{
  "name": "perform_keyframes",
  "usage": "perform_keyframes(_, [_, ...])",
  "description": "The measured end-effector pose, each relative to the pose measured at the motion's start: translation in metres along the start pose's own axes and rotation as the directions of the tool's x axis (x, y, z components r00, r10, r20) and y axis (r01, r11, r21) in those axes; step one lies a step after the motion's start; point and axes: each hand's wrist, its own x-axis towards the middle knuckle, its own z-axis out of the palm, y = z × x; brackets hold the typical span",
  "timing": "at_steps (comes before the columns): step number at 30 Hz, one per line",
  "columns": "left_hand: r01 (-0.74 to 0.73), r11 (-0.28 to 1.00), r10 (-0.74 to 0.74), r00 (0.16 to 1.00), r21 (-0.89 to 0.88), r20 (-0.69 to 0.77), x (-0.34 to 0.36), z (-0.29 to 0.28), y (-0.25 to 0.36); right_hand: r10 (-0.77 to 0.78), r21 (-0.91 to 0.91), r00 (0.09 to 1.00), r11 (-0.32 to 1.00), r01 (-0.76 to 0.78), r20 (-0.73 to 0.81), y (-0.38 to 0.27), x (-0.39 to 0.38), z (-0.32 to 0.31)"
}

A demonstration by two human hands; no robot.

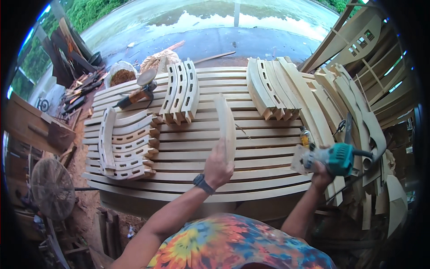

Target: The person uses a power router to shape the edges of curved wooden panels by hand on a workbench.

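Observation:
My left hand (pixel 218 167) grips the lower end of a pale, curved wooden piece (pixel 225 116), held lengthwise over the middle of the slatted wooden top (pixel 192 146). In my right hand (pixel 320 176) is a teal power tool (pixel 338 158) with a clear base, raised at the right side of the slats. A small yellow-and-clear object (pixel 305 136), possibly a bottle, stands just beyond the tool. Several slotted curved pieces (pixel 180 89) lie upper middle, another group (pixel 264 89) lies upper right, and more (pixel 127 143) are stacked at the left.
An orange-and-black power tool (pixel 136 95) lies at the back left, near a sack of shavings (pixel 121 76). Long cut boards (pixel 340 103) crowd the right edge. A round fan guard (pixel 51 188) stands at lower left. Scrap wood (pixel 80 92) lies on the ground beyond.

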Motion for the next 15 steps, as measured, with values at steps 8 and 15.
perform_keyframes(8, [-0.065,0.884,0.085,0.996,0.463,-0.022,0.158,0.004,-0.087,-0.020,-0.122,0.999,0.992,0.013,-0.049,-0.027,-0.020,-0.057])
perform_keyframes(15, [0.089,0.651,-0.032,0.996,0.754,-0.089,0.216,-0.004,-0.099,0.015,-0.016,0.995,1.000,-0.017,-0.102,-0.032,-0.027,-0.073])
